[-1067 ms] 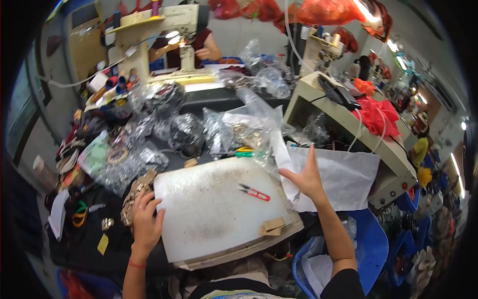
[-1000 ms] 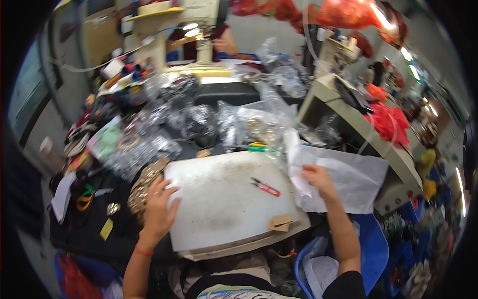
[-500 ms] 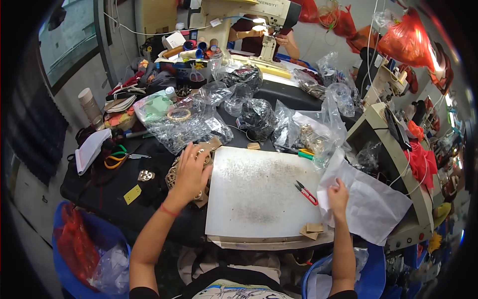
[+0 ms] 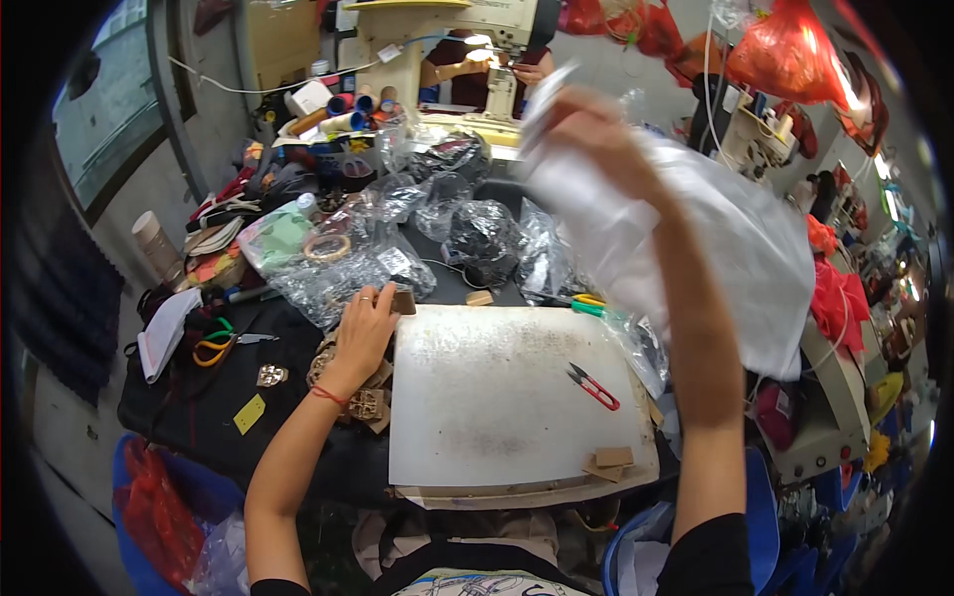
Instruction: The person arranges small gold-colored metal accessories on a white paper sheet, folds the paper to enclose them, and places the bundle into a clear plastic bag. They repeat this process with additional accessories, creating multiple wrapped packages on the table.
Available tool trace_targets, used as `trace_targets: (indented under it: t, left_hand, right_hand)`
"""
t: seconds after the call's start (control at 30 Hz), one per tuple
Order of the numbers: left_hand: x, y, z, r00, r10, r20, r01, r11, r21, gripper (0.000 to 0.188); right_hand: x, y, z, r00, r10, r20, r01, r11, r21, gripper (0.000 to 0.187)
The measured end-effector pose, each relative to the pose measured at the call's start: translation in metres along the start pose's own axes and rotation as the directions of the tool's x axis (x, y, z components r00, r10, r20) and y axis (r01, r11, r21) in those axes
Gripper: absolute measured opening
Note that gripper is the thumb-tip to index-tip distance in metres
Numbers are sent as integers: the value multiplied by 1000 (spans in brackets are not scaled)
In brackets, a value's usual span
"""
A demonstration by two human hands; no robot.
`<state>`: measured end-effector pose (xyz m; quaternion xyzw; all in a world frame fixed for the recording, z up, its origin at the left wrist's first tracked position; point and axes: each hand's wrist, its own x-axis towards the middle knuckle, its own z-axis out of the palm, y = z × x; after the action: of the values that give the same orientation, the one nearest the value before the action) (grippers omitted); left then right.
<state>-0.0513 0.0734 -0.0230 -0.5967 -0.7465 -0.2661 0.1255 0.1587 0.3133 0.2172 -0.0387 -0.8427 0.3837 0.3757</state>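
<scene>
My right hand point(image 4: 593, 124), blurred by motion, is raised high over the right side of the table. It grips a thin white sheet point(image 4: 740, 233) that hangs and billows around my forearm; whether it is paper or plastic I cannot tell. My left hand point(image 4: 366, 333) rests over gold openwork metal pieces point(image 4: 369, 404) at the left edge of the white board point(image 4: 497, 417). Its fingers are stretched out, the tips beside a small brown card piece point(image 4: 402, 301). Red-handled thread snips point(image 4: 594, 386) lie on the board, above some brown card pieces point(image 4: 608, 462).
Clear plastic bags point(image 4: 487, 238) crowd the table's far side. Orange-handled scissors point(image 4: 214, 348), a yellow card point(image 4: 249, 413) and a gold ornament point(image 4: 271, 374) lie left. Beyond, another person works at a sewing machine point(image 4: 507, 70). Blue bins point(image 4: 139, 517) flank me below.
My right hand has swept up and away from the board's right edge, lifting the white sheet with it. The left hand has lowered slightly, its fingers closer together. The whole view has shifted a little.
</scene>
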Motion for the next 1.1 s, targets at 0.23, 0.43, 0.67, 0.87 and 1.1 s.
trace_targets:
  t: [0.23,0.43,0.67,0.87,1.1]
  left_hand:
    - [11,-14,5,991,-133,-19,129,982,-139,20]
    - [30,-24,-23,858,-290,-424,149,930,-335,18]
    - [17,109,-20,846,199,495,236,693,-681,22]
    - [-35,91,7,908,-133,396,365,716,-595,22]
    - [-35,122,2,897,-104,431,347,768,-538,46]
  right_hand:
    - [-160,24,151,683,57,728,-141,988,55,12]
    - [-252,-13,153,679,111,726,-29,992,-125,11]
    - [-283,-45,148,744,183,643,13,958,-287,41]
    - [-368,-61,91,893,449,38,-290,637,-714,60]
    - [-389,-34,33,904,407,-130,-332,477,-814,55]
